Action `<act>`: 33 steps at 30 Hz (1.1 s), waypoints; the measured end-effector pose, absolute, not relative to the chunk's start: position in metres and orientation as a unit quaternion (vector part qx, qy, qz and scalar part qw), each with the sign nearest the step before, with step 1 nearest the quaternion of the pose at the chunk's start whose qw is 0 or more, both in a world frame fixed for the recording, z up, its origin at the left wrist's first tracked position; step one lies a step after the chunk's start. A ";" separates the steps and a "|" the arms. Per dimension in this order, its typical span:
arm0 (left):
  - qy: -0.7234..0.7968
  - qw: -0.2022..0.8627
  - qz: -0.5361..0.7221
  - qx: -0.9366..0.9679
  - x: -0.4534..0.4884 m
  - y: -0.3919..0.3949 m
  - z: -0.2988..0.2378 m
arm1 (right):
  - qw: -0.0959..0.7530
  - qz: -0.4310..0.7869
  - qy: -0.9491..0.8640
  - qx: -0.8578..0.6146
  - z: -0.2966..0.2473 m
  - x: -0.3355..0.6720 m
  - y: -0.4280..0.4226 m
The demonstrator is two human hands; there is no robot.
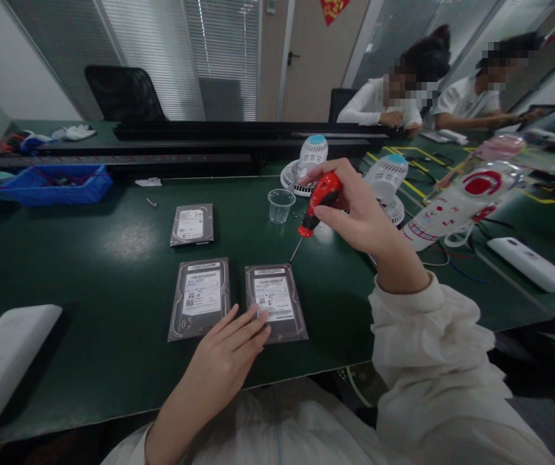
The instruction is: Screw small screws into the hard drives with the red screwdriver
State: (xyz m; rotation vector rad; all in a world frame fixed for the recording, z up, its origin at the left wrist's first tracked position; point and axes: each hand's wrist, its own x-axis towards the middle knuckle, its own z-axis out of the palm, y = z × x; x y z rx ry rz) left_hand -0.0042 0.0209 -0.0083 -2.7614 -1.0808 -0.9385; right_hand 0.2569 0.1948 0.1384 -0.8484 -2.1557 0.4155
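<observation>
My right hand (355,210) is closed around a red-handled screwdriver (316,205), whose thin shaft slants down to the top right corner of a hard drive (274,301) lying flat on the green table (88,361). My left hand (231,349) rests with fingers stretched out on the near left edge of that drive. A second hard drive (201,297) lies just left of it, and a third hard drive (192,224) sits farther back.
A small clear plastic cup (280,205) stands behind the drives. Two white fans (306,165) and a white and red bottle-shaped object (456,203) lie to the right. A blue tray (57,184) is at back left. White boxes (3,361) flank me. Two people sit at back right.
</observation>
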 end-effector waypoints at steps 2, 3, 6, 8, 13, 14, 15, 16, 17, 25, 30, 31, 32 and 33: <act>-0.348 0.015 -0.302 -0.887 -0.004 0.021 -0.008 | 0.378 0.222 -0.844 -0.310 0.139 0.258 0.195; -0.348 0.016 -0.301 -0.888 -0.004 0.021 -0.008 | 0.379 0.234 -0.841 -0.308 0.139 0.259 0.196; -0.348 0.015 -0.303 -0.887 -0.004 0.021 -0.007 | 0.396 0.180 -0.834 -0.339 0.137 0.259 0.200; -0.347 0.012 -0.306 -0.886 -0.004 0.021 -0.007 | 0.404 0.115 -0.831 -0.364 0.135 0.258 0.203; -0.348 0.011 -0.308 -0.885 -0.004 0.021 -0.007 | 0.415 0.130 -0.835 -0.338 0.128 0.257 0.208; -0.348 0.011 -0.306 -0.886 -0.005 0.021 -0.008 | 0.422 0.153 -0.834 -0.322 0.127 0.257 0.208; -0.349 0.010 -0.304 -0.886 -0.005 0.021 -0.008 | 0.427 0.174 -0.831 -0.311 0.127 0.257 0.208; -0.349 0.009 -0.303 -0.887 -0.005 0.021 -0.008 | 0.432 0.191 -0.827 -0.306 0.126 0.256 0.208; -0.350 0.006 -0.302 -0.887 -0.005 0.021 -0.008 | 0.435 0.201 -0.822 -0.309 0.126 0.256 0.208; -0.348 0.002 -0.307 -0.886 -0.005 0.021 -0.009 | 0.346 0.303 -0.826 -0.325 0.139 0.265 0.199; -0.346 0.000 -0.311 -0.885 -0.005 0.021 -0.009 | 0.331 0.305 -0.826 -0.339 0.144 0.271 0.198; -0.346 -0.001 -0.310 -0.885 -0.005 0.021 -0.009 | 0.348 0.263 -0.830 -0.347 0.143 0.271 0.199; -0.346 -0.002 -0.310 -0.885 -0.005 0.021 -0.008 | 0.367 0.217 -0.832 -0.354 0.141 0.269 0.200; -0.347 -0.002 -0.310 -0.885 -0.005 0.020 -0.008 | 0.383 0.173 -0.833 -0.360 0.139 0.268 0.201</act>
